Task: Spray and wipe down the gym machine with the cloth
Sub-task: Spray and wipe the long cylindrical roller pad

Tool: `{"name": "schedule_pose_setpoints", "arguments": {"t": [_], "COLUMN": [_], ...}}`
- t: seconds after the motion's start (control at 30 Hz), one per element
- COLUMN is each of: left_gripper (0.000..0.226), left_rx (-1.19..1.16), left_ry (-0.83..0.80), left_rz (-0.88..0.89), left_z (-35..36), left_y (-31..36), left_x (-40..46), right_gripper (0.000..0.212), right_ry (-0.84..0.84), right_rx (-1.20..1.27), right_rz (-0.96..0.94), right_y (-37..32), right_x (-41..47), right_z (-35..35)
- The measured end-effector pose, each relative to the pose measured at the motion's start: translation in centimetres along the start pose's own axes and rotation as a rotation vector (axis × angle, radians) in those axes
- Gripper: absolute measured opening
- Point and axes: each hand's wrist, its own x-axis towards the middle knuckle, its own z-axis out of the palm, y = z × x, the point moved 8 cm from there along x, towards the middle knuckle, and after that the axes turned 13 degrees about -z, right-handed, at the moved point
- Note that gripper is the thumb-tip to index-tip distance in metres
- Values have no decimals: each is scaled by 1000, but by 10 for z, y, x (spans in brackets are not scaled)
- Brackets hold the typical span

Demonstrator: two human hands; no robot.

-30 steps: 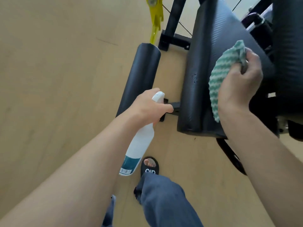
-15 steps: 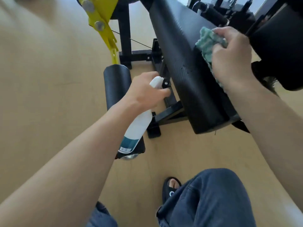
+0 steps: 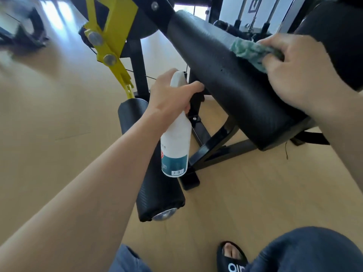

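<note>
The gym machine's long black padded seat [image 3: 231,83] slants from upper centre to the right. My right hand [image 3: 294,69] presses a green-and-white cloth [image 3: 249,51] against the pad's upper surface. My left hand [image 3: 170,93] grips the neck of a white spray bottle [image 3: 175,142] with a teal label, held just left of the pad, its base hanging down. A black foam roller [image 3: 155,173] lies below the bottle.
A yellow metal bracket [image 3: 108,36] hangs at the upper left above the roller. Black frame legs [image 3: 212,146] spread over the light wooden floor [image 3: 49,124]. Another black pad [image 3: 337,36] sits at the far right. My knee [image 3: 306,250] and sandalled foot [image 3: 231,256] are at the bottom.
My view has tilted up and closer to the machine. My right hand has slid the cloth further up the pad. The left hand keeps its grip on the bottle.
</note>
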Motion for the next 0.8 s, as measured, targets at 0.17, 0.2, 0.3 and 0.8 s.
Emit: {"name": "schedule_pose_setpoints", "arguments": {"t": [0.17,0.2,0.3,0.8], "left_gripper": [27,26,23,27], "left_rx": [-2,32,107,9], "left_ry": [-19,-71,-241,-328], "left_rz": [48,40,-23,-27], "left_z": [2,7,22,36], "left_y": [9,9,2,-17], "left_x": [-24,-30,-48,-68], "right_gripper": [35,35,34,43], "right_ry": [64,75,92,-305], "right_rx": [26,34,19,-673], "right_rz": [34,50,43,-827], "right_y": [4,5,1,-49], "right_x": [-6,-8,-19,-135], "right_z": [-6,-10,-21,9]}}
